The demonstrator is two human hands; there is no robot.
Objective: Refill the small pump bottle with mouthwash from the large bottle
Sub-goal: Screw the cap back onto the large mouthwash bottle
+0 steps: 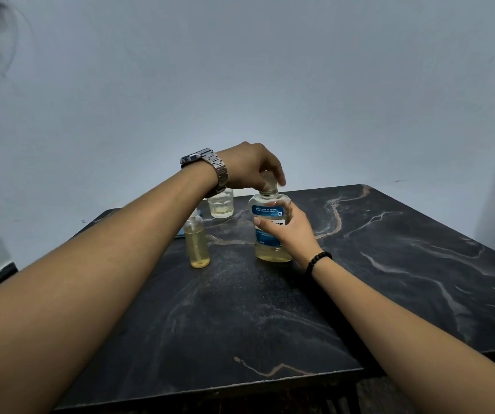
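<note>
The large mouthwash bottle (267, 210), clear with a blue label and pale yellow liquid, stands upright on the dark marble table (389, 264). My right hand (292, 234) grips its body from the right side. My left hand (252, 168), with a metal watch on the wrist, reaches over from the left and its fingers curl round the bottle's clear cap (270, 185). The small pump bottle (197, 243), holding pale yellow liquid, stands upright to the left of the large bottle; my left forearm hides its top.
A clear glass (221, 206) with a little pale liquid stands behind the small bottle, partly behind my left wrist. A blue flat object (180, 233) peeks out left of the small bottle. A pale wall rises behind the table; the table's front edge is near me.
</note>
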